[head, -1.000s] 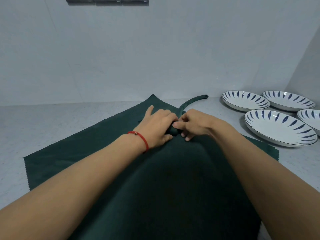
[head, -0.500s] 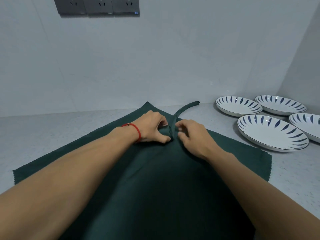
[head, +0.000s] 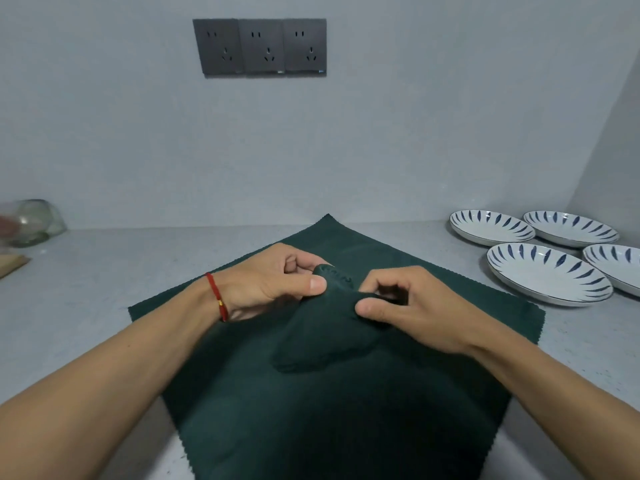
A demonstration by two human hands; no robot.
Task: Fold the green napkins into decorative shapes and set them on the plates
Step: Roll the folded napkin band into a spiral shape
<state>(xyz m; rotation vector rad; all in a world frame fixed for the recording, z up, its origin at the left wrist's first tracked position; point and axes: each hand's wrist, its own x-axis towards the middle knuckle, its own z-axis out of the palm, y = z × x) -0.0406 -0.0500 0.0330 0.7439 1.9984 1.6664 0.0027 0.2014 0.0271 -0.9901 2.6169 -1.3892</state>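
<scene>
A dark green napkin (head: 322,403) lies spread like a diamond on the grey counter. On top of it sits a folded, rolled green napkin (head: 325,327), raised at its far end into a small knot-like tip. My left hand (head: 273,282), with a red string at the wrist, pinches that tip from the left. My right hand (head: 405,303) pinches the roll from the right between thumb and curled fingers. Several white plates with blue leaf marks stand at the right; the nearest plate (head: 547,275) holds nothing.
A triple dark wall socket (head: 259,46) sits on the back wall. At the far left stand a blurred glass jar (head: 33,221) and the corner of a wooden board (head: 12,265). A side wall closes the right behind the plates.
The long rolled tail that pointed toward the back right is gone from view; the roll now sits bunched between both hands. The camera has tilted up, showing the sockets.
</scene>
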